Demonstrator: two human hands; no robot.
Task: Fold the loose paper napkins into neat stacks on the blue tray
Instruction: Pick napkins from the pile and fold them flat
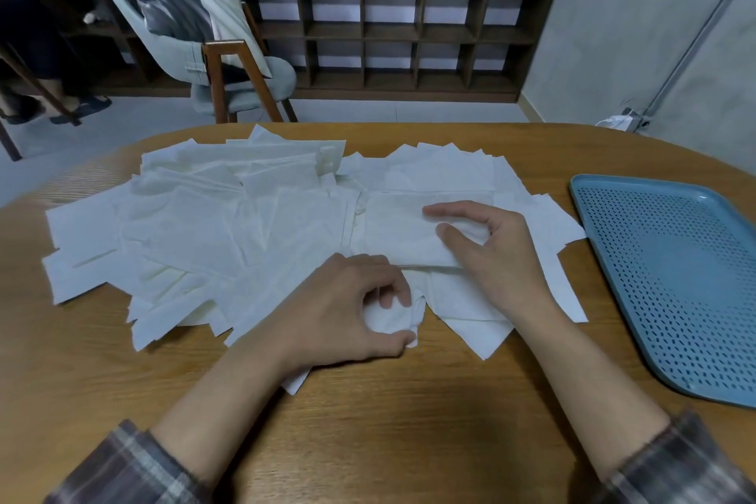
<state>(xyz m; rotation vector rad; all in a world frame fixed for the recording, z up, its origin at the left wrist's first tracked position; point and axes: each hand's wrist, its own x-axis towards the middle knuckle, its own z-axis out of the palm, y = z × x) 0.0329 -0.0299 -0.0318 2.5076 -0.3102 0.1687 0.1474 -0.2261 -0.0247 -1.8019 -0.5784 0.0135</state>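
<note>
Dozens of loose white paper napkins (196, 225) lie in an overlapping heap across the far half of the rounded wooden table (368, 401), none yet stacked. The left hand (352, 311) pinches a bunched napkin corner (392, 321) at the heap's near edge, probably to anchor the paper. The right hand (495, 254) grips the top napkin (397, 233) between thumb and fingers, seemingly to fold it. The blue perforated plastic tray (675, 278) sits at the right, within reach, holding nothing.

White napkins (212, 225) sprawl overlapping (some creased) left of the perforated blue tray (671, 278).
</note>
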